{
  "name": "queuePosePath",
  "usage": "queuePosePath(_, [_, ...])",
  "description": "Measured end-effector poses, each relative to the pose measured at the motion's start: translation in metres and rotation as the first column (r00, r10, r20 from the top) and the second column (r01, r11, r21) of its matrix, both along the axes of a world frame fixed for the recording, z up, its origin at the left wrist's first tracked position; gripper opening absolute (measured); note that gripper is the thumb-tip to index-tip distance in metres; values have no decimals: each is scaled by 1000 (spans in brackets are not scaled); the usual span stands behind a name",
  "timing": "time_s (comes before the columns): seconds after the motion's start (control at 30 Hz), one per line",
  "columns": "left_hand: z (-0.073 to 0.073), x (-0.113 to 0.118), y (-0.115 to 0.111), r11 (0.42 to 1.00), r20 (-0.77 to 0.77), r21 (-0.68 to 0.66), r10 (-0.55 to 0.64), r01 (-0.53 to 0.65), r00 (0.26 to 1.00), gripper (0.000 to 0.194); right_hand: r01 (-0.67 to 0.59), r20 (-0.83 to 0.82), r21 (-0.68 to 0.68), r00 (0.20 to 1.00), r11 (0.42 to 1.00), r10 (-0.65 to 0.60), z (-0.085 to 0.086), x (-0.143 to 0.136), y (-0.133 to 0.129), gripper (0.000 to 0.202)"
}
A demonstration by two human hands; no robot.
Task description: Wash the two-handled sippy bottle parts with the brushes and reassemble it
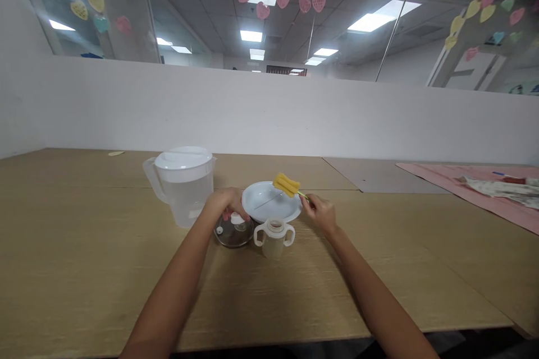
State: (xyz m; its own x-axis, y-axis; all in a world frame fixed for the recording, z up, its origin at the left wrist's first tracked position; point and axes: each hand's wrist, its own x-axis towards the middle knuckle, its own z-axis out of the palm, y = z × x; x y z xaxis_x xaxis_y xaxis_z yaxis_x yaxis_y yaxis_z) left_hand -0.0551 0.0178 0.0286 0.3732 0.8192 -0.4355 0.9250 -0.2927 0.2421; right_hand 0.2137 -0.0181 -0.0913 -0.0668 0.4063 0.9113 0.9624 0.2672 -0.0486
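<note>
My right hand is closed around the thin green handle of a yellow sponge brush, whose head is over the far right side of a white bowl. Left of the bowl, my left hand has its fingers bent down around a small white cap, just above a dark glass lid. Whether the cap touches the lid, I cannot tell. A clear baby bottle with two white handles stands upright and uncapped in front of the bowl, between my hands.
A translucent white-lidded pitcher stands to the left of the glass lid, its handle facing left. Far right, a pink cloth carries patterned fabric. A white wall rises behind the wooden table.
</note>
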Motion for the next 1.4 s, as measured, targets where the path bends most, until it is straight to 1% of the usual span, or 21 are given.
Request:
queuePosePath(0.07, [0,6,-4,1000,-19,22,-1,2,1000,50,6,3,5,1000,1000,-6,0,0,0,35])
queuePosePath(0.2, [4,13,-10,993,-75,120,29,-20,997,52,-16,14,7,1000,1000,15,1,0,0,35])
queuePosePath(0.33, [6,17,-10,986,-153,169,23,3,988,54,-25,14,4,1000,1000,25,1,0,0,34])
queuePosePath(0.43, [4,19,-9,988,-184,152,20,8,983,47,-31,20,0,999,1000,31,0,1,1,34])
queuePosePath(0.57, [-6,17,-6,995,-191,98,23,-4,981,37,-34,22,-27,999,999,35,-1,1,1,35])
queuePosePath(0.73, [-17,12,1,1000,-180,21,20,-16,983,40,-10,18,-34,1000,999,10,-2,1,1,37])
queuePosePath(0.93, [-15,7,6,1000,-144,-21,7,-10,989,49,-11,31,-46,999,999,13,-3,2,2,36])
queuePosePath(1.0, [-16,6,7,1000,-137,-30,5,-9,991,48,-13,36,-46,999,999,15,-3,2,2,36])
queuePosePath(1.1, [-17,5,8,999,-138,-49,4,-11,990,41,-10,36,-45,999,999,11,-3,2,1,36])
queuePosePath(1.17, [-14,5,6,999,-146,-50,10,-17,989,33,-10,30,-44,999,999,11,-2,1,1,36])
queuePosePath(1.23, [-6,7,-1,1000,-159,-13,16,-18,987,25,-12,25,-42,1000,999,13,-2,1,1,35])
queuePosePath(1.27, [0,8,-7,999,-162,31,16,-11,987,22,-14,23,-42,1000,999,15,-2,1,1,35])
queuePosePath(1.33, [15,12,-24,986,-151,164,8,17,988,18,-10,16,-40,1000,999,11,-2,1,1,33])
queuePosePath(1.4, [28,19,-46,947,-113,316,-23,58,993,22,5,-1,-34,1000,999,-5,-1,2,1,29])
